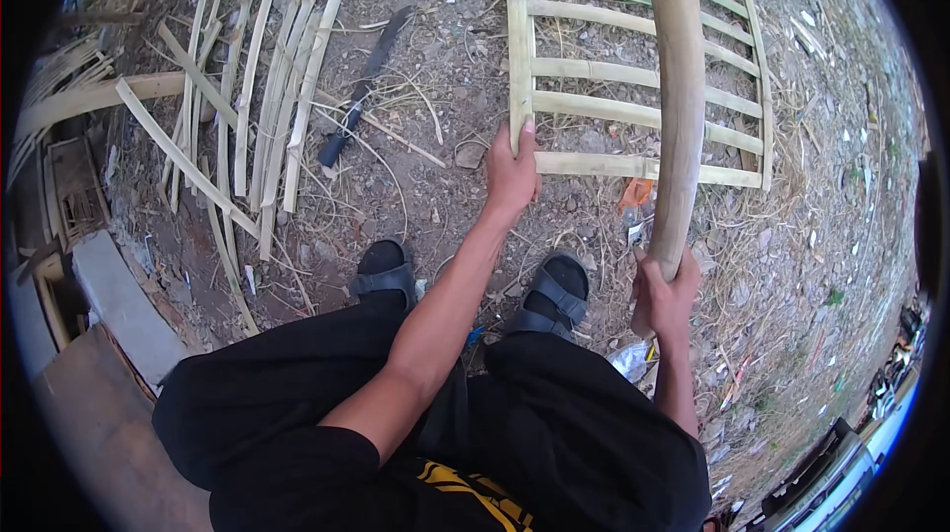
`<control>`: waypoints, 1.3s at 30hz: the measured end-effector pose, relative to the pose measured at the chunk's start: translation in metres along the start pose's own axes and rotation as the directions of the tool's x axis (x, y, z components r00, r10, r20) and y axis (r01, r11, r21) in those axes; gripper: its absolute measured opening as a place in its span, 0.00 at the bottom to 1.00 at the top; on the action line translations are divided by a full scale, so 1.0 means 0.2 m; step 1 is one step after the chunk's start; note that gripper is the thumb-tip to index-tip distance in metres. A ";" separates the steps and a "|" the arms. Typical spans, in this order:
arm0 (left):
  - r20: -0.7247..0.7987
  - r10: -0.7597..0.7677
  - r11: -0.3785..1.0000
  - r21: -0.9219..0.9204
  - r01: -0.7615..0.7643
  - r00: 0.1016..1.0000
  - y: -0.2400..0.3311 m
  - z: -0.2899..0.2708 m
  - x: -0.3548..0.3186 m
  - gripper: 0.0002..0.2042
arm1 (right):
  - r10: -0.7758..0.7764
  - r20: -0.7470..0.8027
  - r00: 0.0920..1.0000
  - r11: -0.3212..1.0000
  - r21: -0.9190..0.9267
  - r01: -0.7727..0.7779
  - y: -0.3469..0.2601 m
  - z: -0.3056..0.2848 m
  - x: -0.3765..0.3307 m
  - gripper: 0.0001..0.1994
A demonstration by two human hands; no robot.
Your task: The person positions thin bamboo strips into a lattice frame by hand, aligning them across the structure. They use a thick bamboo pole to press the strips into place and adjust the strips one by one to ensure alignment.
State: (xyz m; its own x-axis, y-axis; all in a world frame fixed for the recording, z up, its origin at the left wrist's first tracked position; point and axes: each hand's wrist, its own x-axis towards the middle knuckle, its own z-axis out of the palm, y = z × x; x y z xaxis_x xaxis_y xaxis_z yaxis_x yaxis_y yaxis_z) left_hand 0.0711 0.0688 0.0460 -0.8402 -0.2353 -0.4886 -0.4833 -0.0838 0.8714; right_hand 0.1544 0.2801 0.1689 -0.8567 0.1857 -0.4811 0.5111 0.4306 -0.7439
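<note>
Far left, a concrete slab [119,304] lies at the edge, with loose bamboo strips [267,87] fanned over the dirt beside it. Just right of them, a dark-handled knife [361,92] rests on the ground, well apart from either hand. Centre now: the left hand [512,176] reaches forward, fingers curled together round the near left corner of the frame [633,116], thumb up along its side rail. That slatted bamboo frame lies flat on the soil ahead of the sandals [559,290]. Further right, the right hand [665,294] is wrapped tight round the lower end of a thick pole [681,106], which stands up across the frame's slats.
</note>
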 end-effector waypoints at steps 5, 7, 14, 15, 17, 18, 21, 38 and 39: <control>0.163 -0.087 0.966 -0.227 0.123 0.983 0.04 -0.02 -0.03 0.18 | 0.152 -0.088 0.984 0.943 0.311 -0.118 0.13 0.10 -0.03 0.12; 0.259 -0.039 0.941 -0.316 0.123 0.965 0.04 -0.04 -0.01 0.18 | 0.141 -0.137 0.980 0.944 0.317 -0.092 0.18 0.15 -0.02 0.15; 0.489 -0.106 0.939 -0.237 0.249 0.866 0.03 -0.08 0.03 0.20 | 0.294 -0.345 0.891 0.696 0.716 0.048 0.05 0.20 0.20 0.18; 0.541 -0.101 0.952 -0.192 0.239 0.835 0.01 -0.08 0.03 0.19 | 0.298 -0.351 0.888 0.694 0.719 0.051 0.06 0.19 0.22 0.18; 0.535 -0.078 0.958 -0.193 0.211 0.841 0.03 -0.04 -0.01 0.18 | 0.384 -0.255 0.888 0.637 0.769 -0.055 0.08 0.15 0.27 0.18; 0.515 -0.064 0.963 -0.192 0.187 0.855 0.01 -0.03 -0.03 0.18 | 0.387 -0.259 0.885 0.631 0.774 -0.049 0.10 0.14 0.28 0.17; 0.486 -0.038 0.978 -0.162 0.133 0.873 -0.02 -0.02 -0.08 0.16 | 0.322 -0.315 0.893 0.693 0.721 0.004 0.14 0.16 0.30 0.18; 0.302 0.061 0.947 -0.319 0.040 0.951 0.08 0.29 -0.48 0.11 | 0.008 -0.350 0.937 0.836 0.516 0.186 0.12 -0.17 0.35 0.16; 0.297 0.063 0.948 -0.316 0.036 0.953 0.08 0.30 -0.51 0.11 | 0.006 -0.346 0.938 0.834 0.520 0.186 0.12 -0.18 0.36 0.16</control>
State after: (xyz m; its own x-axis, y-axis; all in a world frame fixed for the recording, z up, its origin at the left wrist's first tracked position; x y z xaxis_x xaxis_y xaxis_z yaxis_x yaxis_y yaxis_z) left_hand 0.1348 0.1497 0.1080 -0.9040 0.0582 -0.4235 -0.4106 -0.3941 0.8222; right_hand 0.1022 0.3363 0.1330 -0.8247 0.4823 -0.2953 0.3022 -0.0657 -0.9510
